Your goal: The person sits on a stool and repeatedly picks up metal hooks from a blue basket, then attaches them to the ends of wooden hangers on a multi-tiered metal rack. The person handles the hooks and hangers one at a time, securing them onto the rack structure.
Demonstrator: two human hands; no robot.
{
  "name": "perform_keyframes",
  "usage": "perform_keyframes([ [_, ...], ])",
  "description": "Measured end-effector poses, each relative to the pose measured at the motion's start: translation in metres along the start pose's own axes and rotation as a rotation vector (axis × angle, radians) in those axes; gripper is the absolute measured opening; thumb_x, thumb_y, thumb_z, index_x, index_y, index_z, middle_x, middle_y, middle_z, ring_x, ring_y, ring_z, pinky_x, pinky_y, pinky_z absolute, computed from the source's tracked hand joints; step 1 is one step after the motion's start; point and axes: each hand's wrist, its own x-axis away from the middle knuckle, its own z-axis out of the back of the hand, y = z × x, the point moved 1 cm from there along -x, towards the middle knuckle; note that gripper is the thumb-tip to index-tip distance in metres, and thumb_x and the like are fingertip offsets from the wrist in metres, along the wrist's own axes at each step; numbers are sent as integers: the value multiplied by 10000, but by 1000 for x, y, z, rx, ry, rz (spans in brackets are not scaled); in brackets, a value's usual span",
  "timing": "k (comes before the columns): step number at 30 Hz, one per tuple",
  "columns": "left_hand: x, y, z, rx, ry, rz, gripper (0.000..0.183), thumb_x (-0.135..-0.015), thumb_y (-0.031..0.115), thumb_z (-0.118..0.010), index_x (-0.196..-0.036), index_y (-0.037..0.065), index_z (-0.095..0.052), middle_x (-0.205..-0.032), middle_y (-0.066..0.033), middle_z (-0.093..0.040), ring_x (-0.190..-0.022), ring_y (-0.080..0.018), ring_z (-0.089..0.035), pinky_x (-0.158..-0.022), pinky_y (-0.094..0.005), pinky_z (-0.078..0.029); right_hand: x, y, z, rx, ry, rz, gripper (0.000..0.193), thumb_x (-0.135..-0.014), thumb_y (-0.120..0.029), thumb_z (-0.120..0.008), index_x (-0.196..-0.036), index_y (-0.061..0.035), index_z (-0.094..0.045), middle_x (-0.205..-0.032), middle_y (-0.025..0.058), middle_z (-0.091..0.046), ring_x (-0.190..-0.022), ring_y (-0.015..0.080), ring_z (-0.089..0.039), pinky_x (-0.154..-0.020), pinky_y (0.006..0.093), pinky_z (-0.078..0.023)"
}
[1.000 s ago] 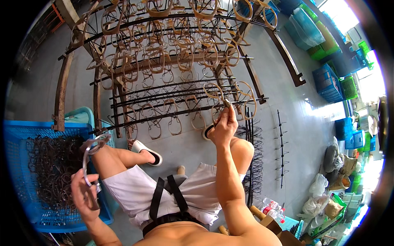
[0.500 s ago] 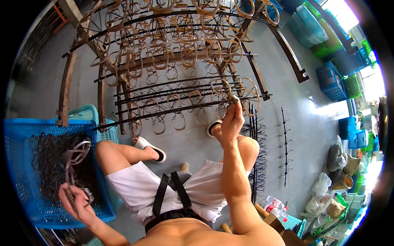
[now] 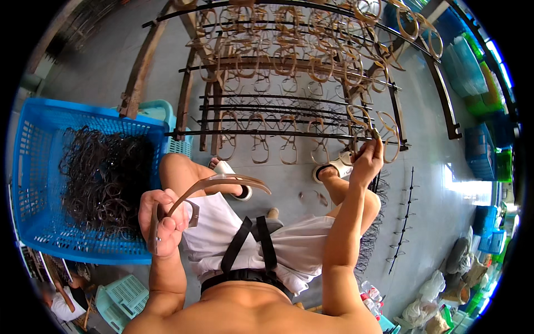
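My left hand [image 3: 162,220] is closed round a brown, translucent spectacle frame [image 3: 233,180], whose curved part reaches out to the right above my thigh. Its exact outline is hard to make out at this angle. My right arm stretches forward, and the fingertips of my right hand [image 3: 367,162] pinch the middle of another brown spectacle frame [image 3: 390,136] at the right end of a low black rod [image 3: 300,134]. More brown frames [image 3: 287,146] hang along that rod to the left. My fingers partly cover the pinched spot.
A wooden rack [image 3: 146,67] carries rows of hanging frames. On my left stands a blue basket [image 3: 83,249] with a heap of dark, tangled pieces [image 3: 105,183]. A hooked black rod [image 3: 401,222] lies on the floor at right. Bags [image 3: 434,286] and crates [image 3: 481,150] line the right side.
My left hand has come from over the blue basket to beside my thigh, bringing the spectacle frame nearer. My right hand stays at the rod's end. The whole view has shifted.
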Motion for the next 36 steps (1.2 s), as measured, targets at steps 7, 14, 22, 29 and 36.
perform_keyframes([
  [7, 2, -25, -23, 9, -213, 95, 383, -747, 203, -661, -967, 19, -407, -565, -32, -432, -589, -113, -405, -456, -218, -351, -4, -6, 2, 91, -57, 4, 196, -955, -159, -439, -1053, -20, -536, -612, -3, -490, -443, 65, -434, -393, 214, -374],
  [14, -17, -25, -69, -64, -348, 203, 407, -776, 400, -699, -882, 78, -474, -655, 18, -433, -608, -62, -386, -574, -199, -317, 11, -4, 30, 518, -14, 158, 340, -960, -199, -432, -1214, 29, -426, -880, 72, -534, -744, 150, -533, -672, 319, -491],
  [22, -42, -55, -78, -89, -575, -116, 371, -824, 329, -630, -988, 53, -444, -724, -59, -491, -677, -150, -460, -661, -294, -423, 119, -82, 15, -370, -1132, -732, 319, -914, -219, -540, -1171, -33, -511, -740, 25, -573, -561, 83, -516, -492, 219, -426],
  [29, -44, -64, -62, -287, -82, 139, 245, -839, 97, -500, -1049, 7, -412, -719, -34, -449, -539, -70, -390, -441, -173, -308, 53, -34, -18, -228, -78, -99, 135, -939, -95, -468, -1023, -20, -542, -608, 6, -511, -454, 60, -426, -410, 200, -355],
  [36, -26, -94, -98, 10, -216, 271, 392, -816, 8, -576, -1129, 31, -341, -932, -63, -539, -739, -101, -495, -673, -222, -432, 88, -44, -51, -295, -160, -54, 191, -975, -166, -383, -1034, -11, -479, -579, 34, -477, -440, 108, -440, -409, 222, -356],
])
